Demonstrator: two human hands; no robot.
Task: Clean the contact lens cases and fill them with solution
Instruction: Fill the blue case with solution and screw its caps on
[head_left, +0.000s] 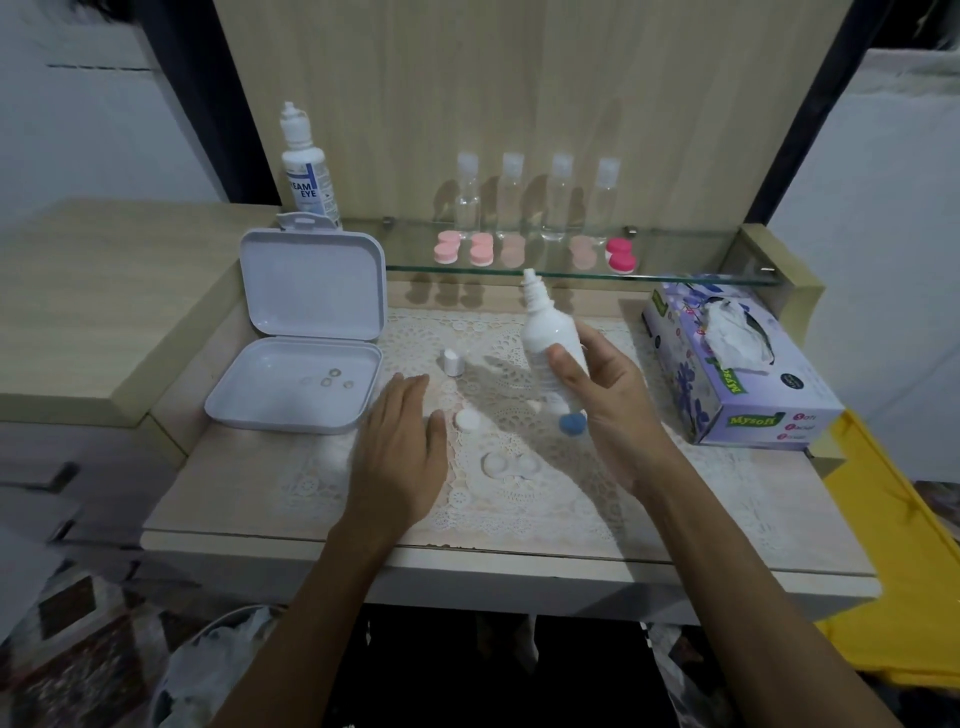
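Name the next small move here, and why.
Probably tip the white bottle over the open lens case and squeeze. The right hand grips it nozzle-up with its cap off; the left hand lies flat beside the case.

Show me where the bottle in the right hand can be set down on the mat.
Free: the mat between the right hand and tissue box, and the front strip below the open lens case. Crowded: around the left hand, loose caps, white box.
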